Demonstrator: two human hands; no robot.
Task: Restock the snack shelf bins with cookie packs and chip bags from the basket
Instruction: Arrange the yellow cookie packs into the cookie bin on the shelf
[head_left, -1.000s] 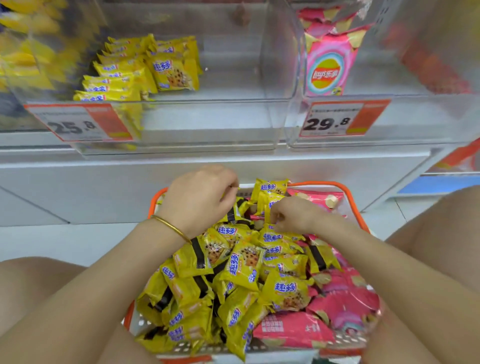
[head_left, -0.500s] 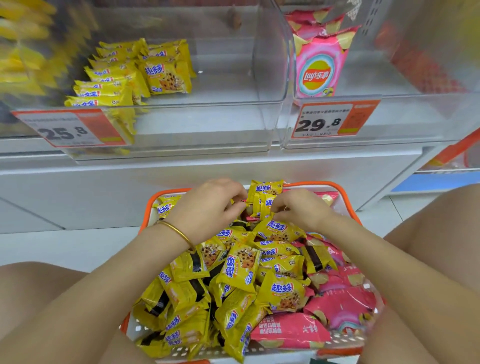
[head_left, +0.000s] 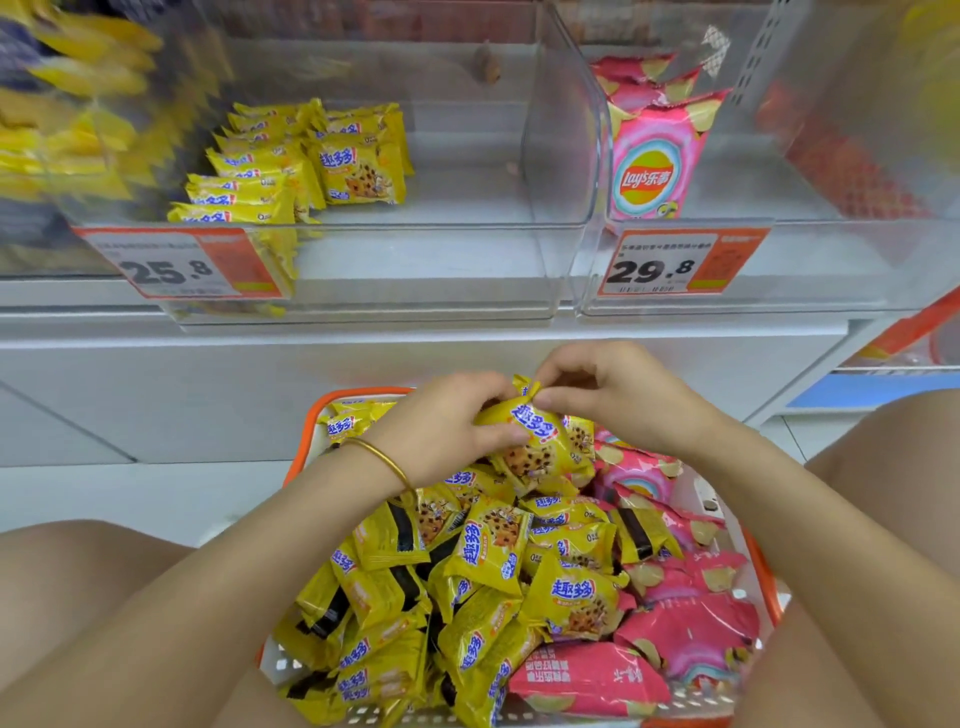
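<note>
Above the far end of the basket (head_left: 306, 441), the left hand (head_left: 441, 431) grips a small bunch of cookie packs (head_left: 540, 441) with curled fingers, while the right hand (head_left: 628, 400) pinches the bunch's top edge narrowly between thumb and fingertips. Loose packs (head_left: 488, 551) fill the basket's left side and pink chip bags (head_left: 691, 623) its right. On the shelf, the left bin (head_left: 415, 270) holds shelved packs (head_left: 311, 161) at its left, and the right bin (head_left: 831, 260) holds one upright chip bag (head_left: 657, 150).
</note>
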